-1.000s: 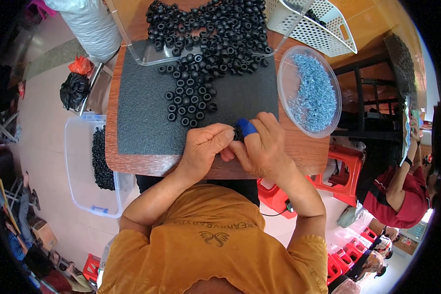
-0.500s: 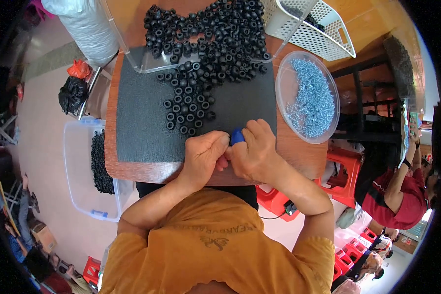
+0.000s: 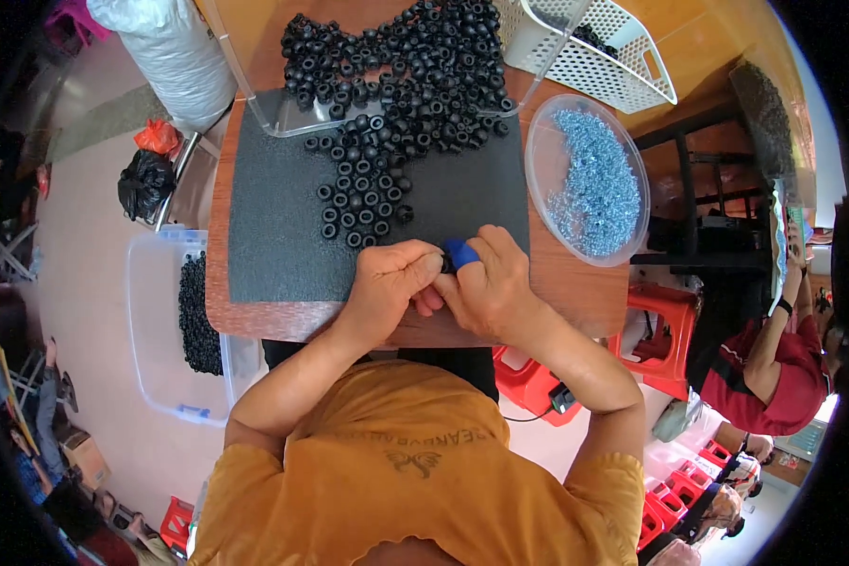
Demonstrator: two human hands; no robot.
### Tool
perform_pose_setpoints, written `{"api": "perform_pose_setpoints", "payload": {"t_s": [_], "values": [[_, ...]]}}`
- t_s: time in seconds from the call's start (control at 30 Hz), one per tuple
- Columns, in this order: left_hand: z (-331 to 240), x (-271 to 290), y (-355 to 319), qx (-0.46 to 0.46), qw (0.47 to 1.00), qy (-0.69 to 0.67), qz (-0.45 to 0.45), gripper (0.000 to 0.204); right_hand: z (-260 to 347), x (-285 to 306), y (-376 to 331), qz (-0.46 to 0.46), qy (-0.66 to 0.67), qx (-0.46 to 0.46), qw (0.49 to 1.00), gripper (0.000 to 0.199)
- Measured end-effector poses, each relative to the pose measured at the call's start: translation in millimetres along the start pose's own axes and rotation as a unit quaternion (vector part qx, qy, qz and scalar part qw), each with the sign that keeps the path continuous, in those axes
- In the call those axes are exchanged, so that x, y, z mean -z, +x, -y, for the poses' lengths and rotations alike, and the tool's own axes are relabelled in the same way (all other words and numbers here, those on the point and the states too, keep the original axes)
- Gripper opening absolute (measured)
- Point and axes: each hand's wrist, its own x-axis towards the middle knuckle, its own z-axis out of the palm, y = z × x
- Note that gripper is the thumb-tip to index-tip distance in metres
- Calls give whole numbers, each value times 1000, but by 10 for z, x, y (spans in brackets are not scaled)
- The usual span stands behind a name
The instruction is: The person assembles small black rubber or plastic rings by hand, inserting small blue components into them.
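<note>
My left hand [image 3: 387,288] is closed, thumb and fingertips pinching a small black ring-shaped part [image 3: 446,263] over the near edge of the dark mat [image 3: 278,236]. Against the other side of that part press the fingers of my right hand [image 3: 495,288], also closed. A blue wrap [image 3: 462,254] covers a finger of the right hand. Just beyond both hands lies a loose group of black ring-shaped parts [image 3: 360,193], many with their holes facing up. My fingers hide much of the held part, and whether something smaller is with it I cannot tell.
A clear-walled tray [image 3: 283,130] spills a heap of black parts at the far side. To the right sit a round tub [image 3: 535,179] of pale blue bits and a white perforated basket [image 3: 623,80]. A clear bin [image 3: 141,321] stands left; red stools [image 3: 665,330] stand right.
The blue-wrapped finger of my right hand has tilted and shows more broadly. More of the black part is visible between my fingertips. The whole view has shifted slightly.
</note>
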Motion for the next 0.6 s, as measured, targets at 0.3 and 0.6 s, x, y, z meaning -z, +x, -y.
{"api": "perform_pose_setpoints", "payload": {"t_s": [0.3, 0.6], "values": [[-82, -73, 21, 62, 998, 25, -8, 22, -8, 47, 14, 60, -44, 26, 997, 25], [-23, -142, 23, 15, 989, 130, -72, 24, -4, 52, 89, 105, -51, 24, 993, 21]]}}
